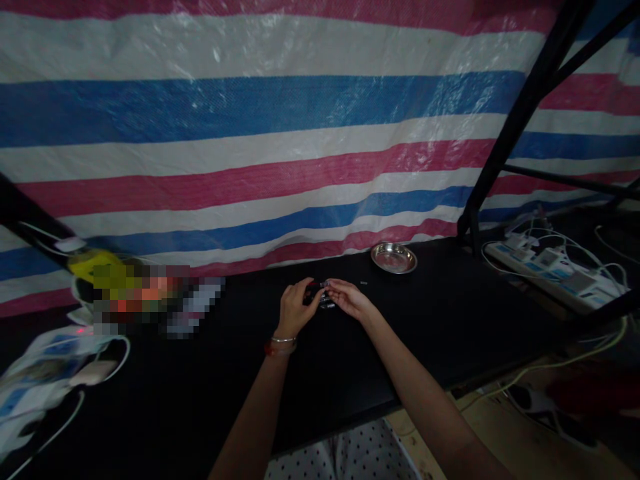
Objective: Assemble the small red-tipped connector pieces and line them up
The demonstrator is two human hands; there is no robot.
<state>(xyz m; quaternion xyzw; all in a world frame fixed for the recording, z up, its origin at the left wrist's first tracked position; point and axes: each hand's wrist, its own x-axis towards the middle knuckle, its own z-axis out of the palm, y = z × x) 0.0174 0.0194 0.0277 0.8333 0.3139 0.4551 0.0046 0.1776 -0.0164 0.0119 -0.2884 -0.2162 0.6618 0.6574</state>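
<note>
A small, thin, dark-red stick [316, 285] was held over a flat black table [240, 387].
The stick was between the two hands, with its long side running sideways, from left to right. The left hand [295, 311] pinched its left end between thumb and fingers, and the right hand [351, 301] had its fingertips pinched together on the other end. It was too small to tell which end was the tip. Small shiny silver pieces [327, 306] were just below it. A tiny pale bar [363, 283] lay near the right hand, and a round shiny metal dish [394, 259] sat farther back.
</note>
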